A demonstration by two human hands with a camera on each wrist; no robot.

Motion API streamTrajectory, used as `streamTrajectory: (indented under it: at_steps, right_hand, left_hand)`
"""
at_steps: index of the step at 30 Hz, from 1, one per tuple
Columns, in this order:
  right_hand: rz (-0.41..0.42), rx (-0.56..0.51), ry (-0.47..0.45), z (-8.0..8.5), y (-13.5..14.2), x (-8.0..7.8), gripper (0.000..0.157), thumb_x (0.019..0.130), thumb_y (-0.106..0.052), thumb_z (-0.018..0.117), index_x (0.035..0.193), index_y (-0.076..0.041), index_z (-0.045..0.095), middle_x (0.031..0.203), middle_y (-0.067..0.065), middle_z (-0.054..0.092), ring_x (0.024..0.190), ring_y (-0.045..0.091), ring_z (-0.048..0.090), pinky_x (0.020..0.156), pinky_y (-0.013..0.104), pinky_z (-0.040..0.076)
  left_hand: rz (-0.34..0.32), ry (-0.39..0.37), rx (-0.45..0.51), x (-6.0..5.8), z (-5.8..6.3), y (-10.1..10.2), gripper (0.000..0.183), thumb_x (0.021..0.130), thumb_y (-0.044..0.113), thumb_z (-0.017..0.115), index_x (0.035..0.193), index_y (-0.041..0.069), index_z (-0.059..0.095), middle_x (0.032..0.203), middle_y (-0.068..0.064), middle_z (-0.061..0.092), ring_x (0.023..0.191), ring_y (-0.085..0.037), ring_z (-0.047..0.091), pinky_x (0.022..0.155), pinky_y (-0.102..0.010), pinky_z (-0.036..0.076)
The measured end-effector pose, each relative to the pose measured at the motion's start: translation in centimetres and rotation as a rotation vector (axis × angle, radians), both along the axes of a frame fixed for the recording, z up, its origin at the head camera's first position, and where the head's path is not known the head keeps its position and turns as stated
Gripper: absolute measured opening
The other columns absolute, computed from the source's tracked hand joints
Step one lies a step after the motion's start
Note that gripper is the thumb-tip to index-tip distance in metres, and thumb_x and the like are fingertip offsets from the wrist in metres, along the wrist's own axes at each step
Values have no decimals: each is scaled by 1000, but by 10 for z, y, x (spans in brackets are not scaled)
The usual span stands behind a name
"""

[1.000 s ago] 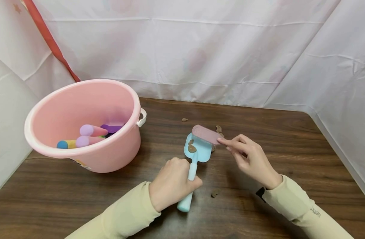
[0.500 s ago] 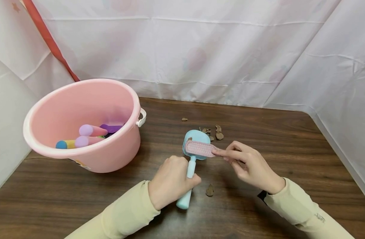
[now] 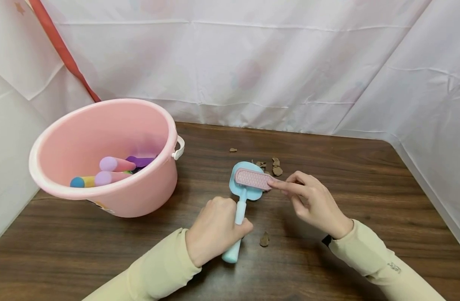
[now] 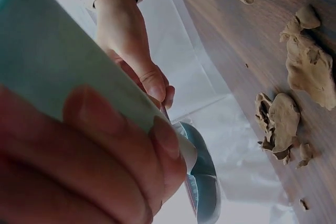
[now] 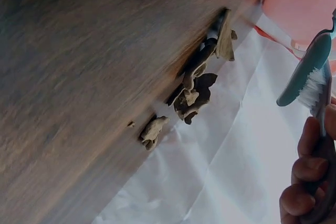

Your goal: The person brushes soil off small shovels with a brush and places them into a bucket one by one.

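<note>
My left hand (image 3: pixel 216 229) grips the handle of a light blue toy shovel (image 3: pixel 235 175), its blade pointing away from me. With thumb and fingers, my right hand (image 3: pixel 317 200) holds a pink brush (image 3: pixel 253 179) across that blade. White bristles (image 5: pixel 314 88) meet the blade in the right wrist view, and both tools appear raised off the table. Several brown clay-like pieces (image 3: pixel 277 170) lie just beyond the blade to the right. One more piece (image 3: pixel 265 239) sits near the shovel handle, and a small bit (image 3: pixel 233 150) lies farther back. The brush hides part of the blade.
A pink bucket (image 3: pixel 151 200) with a white side handle (image 3: pixel 179 148) stands at the left. Inside it are several colourful handled things (image 3: pixel 115 164). White curtains (image 3: pixel 290 75) border the dark wooden table (image 3: pixel 357 175) at the back and right.
The brush has come down and left from the blade's upper right, lying across it now. Brown bits seen on the blade earlier no longer show. The shovel has barely shifted.
</note>
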State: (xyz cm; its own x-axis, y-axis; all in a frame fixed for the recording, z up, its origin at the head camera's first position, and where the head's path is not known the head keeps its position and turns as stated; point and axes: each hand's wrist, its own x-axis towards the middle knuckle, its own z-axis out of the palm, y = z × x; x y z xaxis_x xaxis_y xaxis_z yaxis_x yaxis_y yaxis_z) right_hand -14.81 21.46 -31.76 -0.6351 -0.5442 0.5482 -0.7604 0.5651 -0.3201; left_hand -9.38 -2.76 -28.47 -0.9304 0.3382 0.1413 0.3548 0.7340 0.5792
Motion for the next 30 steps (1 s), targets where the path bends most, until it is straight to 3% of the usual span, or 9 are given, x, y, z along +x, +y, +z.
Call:
streamTrajectory:
  at_steps: [12,17,21,26,30]
  right_hand:
    - [-67,-40,61,-1,2,-8,60,72,20,56,119,-16,69,83,-4,57,65,4,43,58,14,30]
    - [-127,-62,36,-4,7,-11,59,72,22,55,117,-13,70,83,-3,57,61,4,38,55,12,26]
    - [-138,-58,19,-5,9,-11,55,75,19,57,118,-14,69,84,-3,57,61,4,36,54,13,27]
    - [-104,-94,-11,-4,8,-6,54,77,17,54,119,-15,68,85,-3,58,66,1,41,55,14,29]
    - [-22,-116,-49,-1,2,4,55,79,16,54,122,-16,67,86,-3,57,70,1,46,55,15,32]
  left_hand:
    - [-12,12,10,2,1,0,44,66,10,64,48,21,26,49,13,20,46,-4,25,36,-20,26]
    - [-49,4,26,3,1,0,43,65,9,63,48,20,26,51,12,19,47,-4,24,37,-19,26]
    - [-37,7,24,3,0,1,43,65,9,63,48,21,26,50,12,19,46,-4,24,37,-19,28]
    - [-24,-15,30,1,0,1,43,65,9,62,48,21,25,51,12,19,46,-4,24,36,-19,27]
    - [-22,-23,29,0,0,1,43,65,8,62,48,21,24,51,12,19,46,-4,23,36,-19,26]
